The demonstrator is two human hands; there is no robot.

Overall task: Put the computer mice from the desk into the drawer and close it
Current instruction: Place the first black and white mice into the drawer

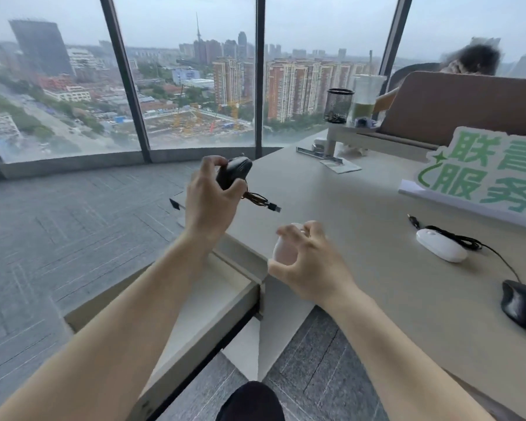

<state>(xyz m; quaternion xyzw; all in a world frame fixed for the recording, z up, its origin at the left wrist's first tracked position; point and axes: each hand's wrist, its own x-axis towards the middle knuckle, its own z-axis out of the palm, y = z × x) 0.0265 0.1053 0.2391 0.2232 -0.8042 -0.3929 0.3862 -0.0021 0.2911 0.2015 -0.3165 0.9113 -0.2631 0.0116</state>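
Two hands are each clamping a mouse above the open drawer (195, 302): left hand (208, 205) gripping a black mouse (236, 171) whose dangling cable (260, 200) risks snagging the drawer edge, right hand (308, 265) closing around a pale mouse (281, 252) at the tabletop (362, 208) edge.

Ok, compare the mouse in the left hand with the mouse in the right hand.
The black corded mouse is raised in the left hand, its bundled cable dangling; the pale white mouse sits low in the right hand at the grey desk's edge, no cable visible. One dark, one pale. Both are gripped near the open drawer.
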